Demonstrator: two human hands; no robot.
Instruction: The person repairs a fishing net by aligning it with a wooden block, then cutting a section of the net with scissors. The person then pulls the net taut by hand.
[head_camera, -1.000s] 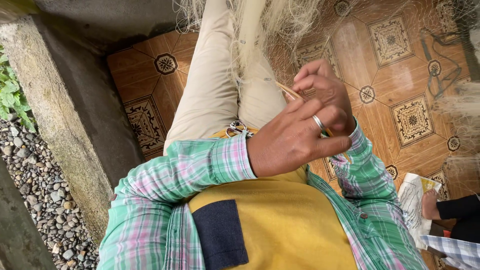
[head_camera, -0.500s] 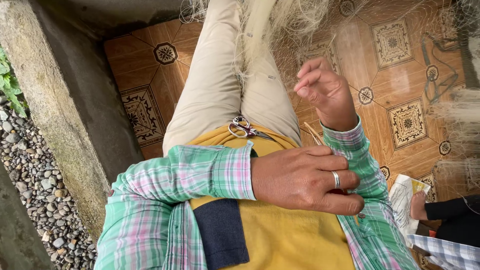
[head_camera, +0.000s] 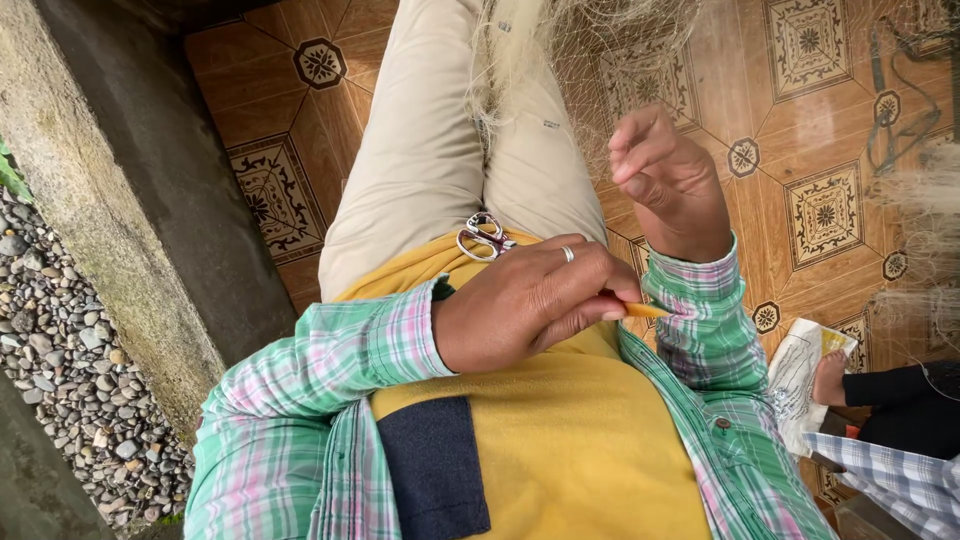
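A: Start close in. What has the left hand (head_camera: 530, 305) got?

B: It's curled nearly shut against the yellow shirt (head_camera: 560, 450), thumb and first fingers pinched on a slim orange tool (head_camera: 645, 311), maybe a netting needle. Only the tip shows past the fingertips. There's a ring on one finger.

A: Which way does the tool lie?

B: Its long axis runs roughly across the body, tip pointing toward the cuff of the plaid sleeve (head_camera: 700, 300) on the other arm, just short of touching it as far as I can tell.

A: And the right hand (head_camera: 665, 180)?

B: Raised beyond the left, wrist bent, fingers loosely curled and half closed. It sits in the pale fishing net (head_camera: 590, 60) that hangs over the knees; whether it actually grips a strand or a thread I cannot tell, it's too fine.

A: So where is the net from the hands?

B: Farther out and up the frame, draped along the beige trousers (head_camera: 420, 160). The right hand is at it, the left with the tool is well back by the belly, so the right is the nearer one.

A: Anything between?

B: Small scissors (head_camera: 483, 237) lying on the lap just beyond the left knuckles. Farther still, patterned floor tiles (head_camera: 810, 110), and off to the edge another person's foot (head_camera: 830, 378)
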